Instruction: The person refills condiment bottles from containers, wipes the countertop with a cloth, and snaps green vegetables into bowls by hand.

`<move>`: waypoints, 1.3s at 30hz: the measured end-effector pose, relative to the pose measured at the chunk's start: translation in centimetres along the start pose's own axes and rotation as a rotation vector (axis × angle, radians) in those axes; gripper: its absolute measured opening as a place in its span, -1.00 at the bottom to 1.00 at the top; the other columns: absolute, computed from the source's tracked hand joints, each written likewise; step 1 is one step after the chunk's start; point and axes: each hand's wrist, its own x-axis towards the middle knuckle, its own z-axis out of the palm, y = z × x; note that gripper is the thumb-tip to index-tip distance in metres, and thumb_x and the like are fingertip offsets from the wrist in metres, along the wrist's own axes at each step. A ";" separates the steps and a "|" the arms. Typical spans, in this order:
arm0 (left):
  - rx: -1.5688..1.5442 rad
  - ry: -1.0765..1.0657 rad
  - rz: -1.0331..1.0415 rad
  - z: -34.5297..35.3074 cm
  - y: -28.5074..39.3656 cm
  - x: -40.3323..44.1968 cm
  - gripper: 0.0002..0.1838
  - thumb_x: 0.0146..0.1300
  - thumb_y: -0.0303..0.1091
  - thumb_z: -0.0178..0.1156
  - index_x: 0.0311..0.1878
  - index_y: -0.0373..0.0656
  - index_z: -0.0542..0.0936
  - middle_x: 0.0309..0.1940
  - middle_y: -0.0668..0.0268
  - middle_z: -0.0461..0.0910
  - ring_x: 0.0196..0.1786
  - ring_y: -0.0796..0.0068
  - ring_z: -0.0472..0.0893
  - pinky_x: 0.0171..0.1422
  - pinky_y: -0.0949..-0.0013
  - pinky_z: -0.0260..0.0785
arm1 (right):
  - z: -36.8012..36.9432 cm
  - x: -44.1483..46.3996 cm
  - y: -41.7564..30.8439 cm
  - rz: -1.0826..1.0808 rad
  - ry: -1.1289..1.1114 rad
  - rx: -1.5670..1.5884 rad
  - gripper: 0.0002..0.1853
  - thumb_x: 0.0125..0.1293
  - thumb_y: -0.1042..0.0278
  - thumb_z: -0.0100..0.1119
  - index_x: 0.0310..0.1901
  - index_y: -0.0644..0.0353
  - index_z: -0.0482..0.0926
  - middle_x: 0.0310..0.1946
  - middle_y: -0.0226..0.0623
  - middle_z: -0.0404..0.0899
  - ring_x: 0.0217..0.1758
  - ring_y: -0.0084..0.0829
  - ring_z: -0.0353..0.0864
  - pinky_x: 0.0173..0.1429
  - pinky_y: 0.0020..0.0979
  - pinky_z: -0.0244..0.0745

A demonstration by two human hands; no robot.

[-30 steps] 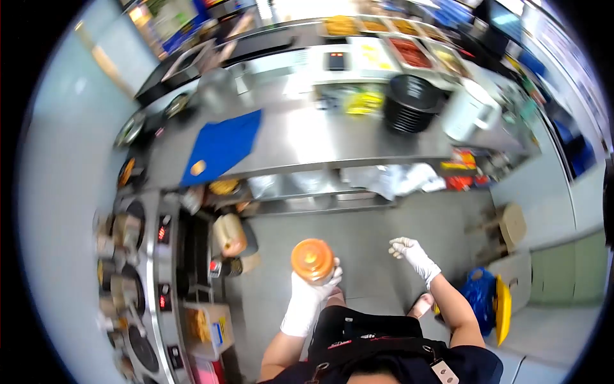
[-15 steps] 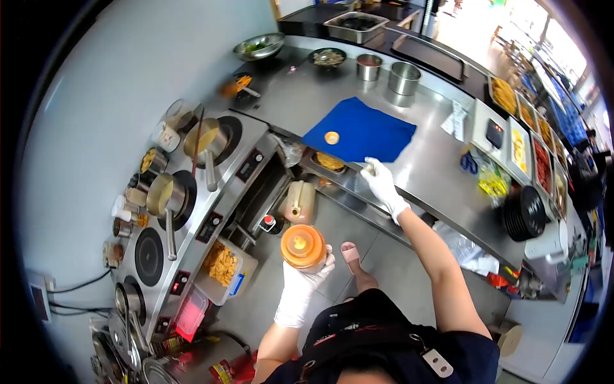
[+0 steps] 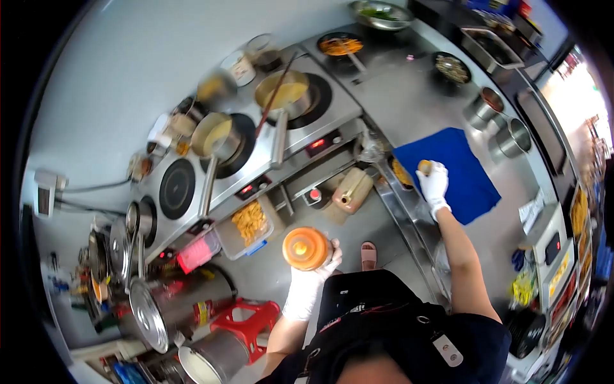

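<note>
W/ left hand (image 3: 314, 270) wrapped round orange-topped bottle (image 3: 303, 247), prob hefty/slick, hold low; w/ right hand (image 3: 435, 183) half-curled at round bit (image 3: 423, 167) nr left corner of cloth (image 3: 464, 160), can't tell if gripping.

Several pots (image 3: 297, 109) stand on the stove (image 3: 339, 99). A beige jug (image 3: 353, 191) is near it. A red stool (image 3: 265, 312) is beside a big drum (image 3: 182, 304).

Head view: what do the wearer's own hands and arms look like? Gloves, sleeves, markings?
Left hand and right hand both wear thin, close-fitting white gloves, covering fingers and wrists. Above the cuffs the forearms are bare, up to short, dark sleeves. I see no cables on the arms and can make out no markings on the gloves.
</note>
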 end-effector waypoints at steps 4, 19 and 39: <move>0.829 -0.012 0.393 0.6 1.2 -0.1 -0.48 0.15 0.00 0.28 0.07 -0.14 0.53 0.03 0.20 0.56 0.05 0.15 0.54 0.17 0.12 0.44 | -0.9 0.8 0.2 0.103 -0.040 0.197 -0.48 0.00 0.27 0.51 -0.02 0.25 0.52 -0.06 -0.08 0.55 0.02 -0.07 0.53 0.14 -0.19 0.45; -0.164 0.043 0.146 -2.5 12.6 1.2 -0.50 0.33 0.00 0.03 0.14 -0.21 0.41 -0.04 -0.13 0.39 -0.11 -0.05 0.39 -0.08 -0.05 0.41 | 16.3 -12.6 -8.9 0.244 -0.626 0.700 -0.41 -0.04 0.42 0.45 0.08 0.29 0.46 -0.10 -0.11 0.58 -0.02 -0.22 0.59 0.12 -0.31 0.47; -0.112 -0.127 0.215 -12.2 16.0 11.5 -0.44 0.33 -0.04 0.00 0.22 -0.31 0.38 -0.09 0.03 0.26 -0.15 0.11 0.28 -0.06 0.07 0.26 | 49.7 -22.8 -7.9 1.665 -0.590 1.361 -0.66 0.26 0.32 0.30 0.06 -0.17 0.50 -0.15 -0.40 0.57 -0.13 -0.28 0.60 -0.16 -0.21 0.70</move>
